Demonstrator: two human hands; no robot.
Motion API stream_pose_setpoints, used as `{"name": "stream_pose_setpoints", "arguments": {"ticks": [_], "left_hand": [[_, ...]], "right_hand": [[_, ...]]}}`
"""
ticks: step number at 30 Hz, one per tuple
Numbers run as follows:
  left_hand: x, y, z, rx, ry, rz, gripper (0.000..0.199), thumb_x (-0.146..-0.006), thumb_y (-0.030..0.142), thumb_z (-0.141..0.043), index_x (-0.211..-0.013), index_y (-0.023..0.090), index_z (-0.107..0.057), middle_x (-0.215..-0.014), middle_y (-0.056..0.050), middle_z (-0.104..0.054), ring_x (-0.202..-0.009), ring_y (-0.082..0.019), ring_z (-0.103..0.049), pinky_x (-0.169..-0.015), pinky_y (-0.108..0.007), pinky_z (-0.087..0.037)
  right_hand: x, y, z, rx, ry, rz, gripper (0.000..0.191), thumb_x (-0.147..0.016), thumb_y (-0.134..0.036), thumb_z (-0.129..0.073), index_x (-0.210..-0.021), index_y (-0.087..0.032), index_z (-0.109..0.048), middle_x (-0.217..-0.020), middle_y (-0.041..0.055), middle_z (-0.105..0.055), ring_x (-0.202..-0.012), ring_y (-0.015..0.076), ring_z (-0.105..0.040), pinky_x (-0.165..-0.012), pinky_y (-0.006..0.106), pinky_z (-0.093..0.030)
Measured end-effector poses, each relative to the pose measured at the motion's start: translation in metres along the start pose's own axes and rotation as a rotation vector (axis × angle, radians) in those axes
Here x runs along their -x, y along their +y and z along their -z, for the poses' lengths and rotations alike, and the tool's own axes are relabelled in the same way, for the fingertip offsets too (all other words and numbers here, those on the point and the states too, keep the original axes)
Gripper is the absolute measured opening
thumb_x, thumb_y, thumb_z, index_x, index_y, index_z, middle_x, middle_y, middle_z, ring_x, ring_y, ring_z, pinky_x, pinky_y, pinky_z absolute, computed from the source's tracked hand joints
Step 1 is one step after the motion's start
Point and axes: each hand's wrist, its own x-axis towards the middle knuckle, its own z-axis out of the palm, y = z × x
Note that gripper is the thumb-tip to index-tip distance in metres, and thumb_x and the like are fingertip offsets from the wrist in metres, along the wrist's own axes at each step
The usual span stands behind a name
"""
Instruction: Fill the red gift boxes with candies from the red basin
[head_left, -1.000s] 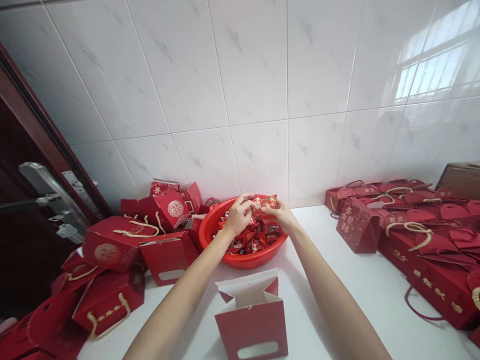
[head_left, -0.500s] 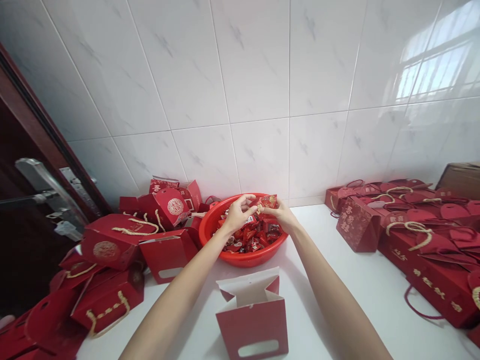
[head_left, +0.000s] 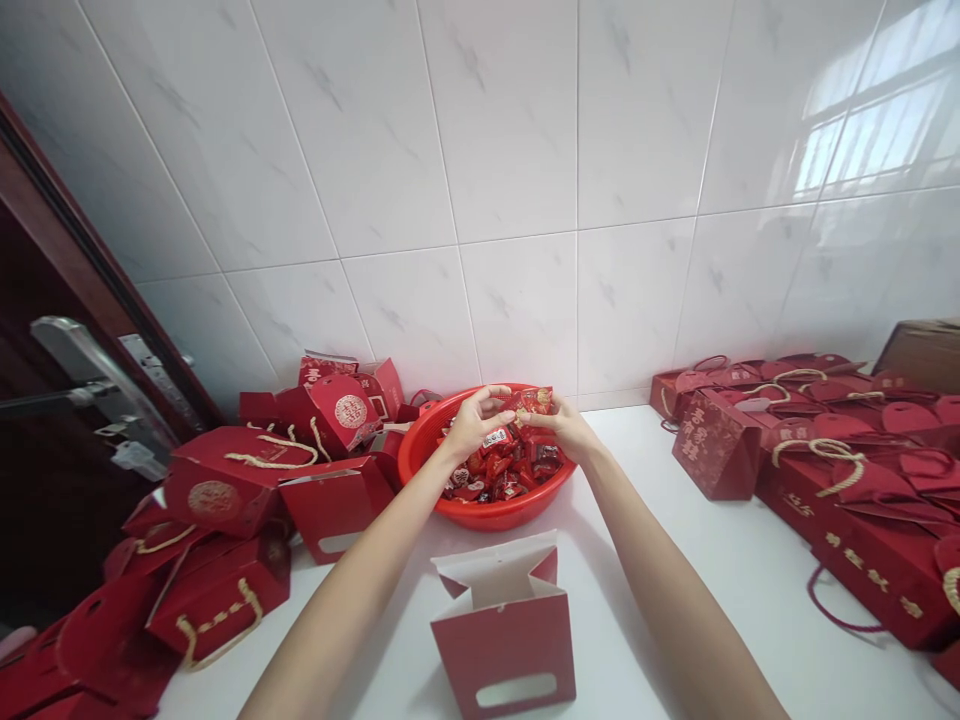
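A red plastic basket (head_left: pixel 495 515) full of small red-wrapped candies (head_left: pixel 506 475) stands against the wall. Over its back right part, my right hand (head_left: pixel 562 425) pinches a shiny red packet (head_left: pixel 534 402) with gold print. My left hand (head_left: pixel 476 425) is over the basket at the packet's left side, its fingers curled; what they hold, if anything, is too small to make out. In front of the basket an upright red box (head_left: pixel 502 645) stands with its top open, a white inside and an oval slot in its front.
Red gift boxes (head_left: pixel 225 485) with rope handles are heaped on the left, near a door handle (head_left: pixel 94 365). More red boxes (head_left: pixel 840 500) stand in rows on the right. A tiled wall (head_left: pixel 517 150) rises behind the white table (head_left: pixel 645 500).
Both hands stay over the basket with almost no movement. The packet in my right hand has tilted slightly, and the view has shifted a little.
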Motion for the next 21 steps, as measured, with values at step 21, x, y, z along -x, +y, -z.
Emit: {"name": "stream_pose_setpoints", "arguments": {"ticks": [21], "left_hand": [[-0.0015, 0.0057, -0.0009, 0.042, 0.1, 0.085, 0.049, -0.05, 0.046, -0.09, -0.083, 0.015, -0.073, -0.082, -0.004, -0.076, -0.079, -0.02, -0.07, -0.085, -0.037, -0.054]], "right_hand": [[-0.0008, 0.0001, -0.0005, -0.026, -0.03, 0.017, 0.044, -0.057, -0.032, -0.088, -0.094, -0.02, -0.066, -0.087, 0.0024, -0.074, -0.07, 0.0154, -0.068, -0.056, 0.023, -0.054]]}}
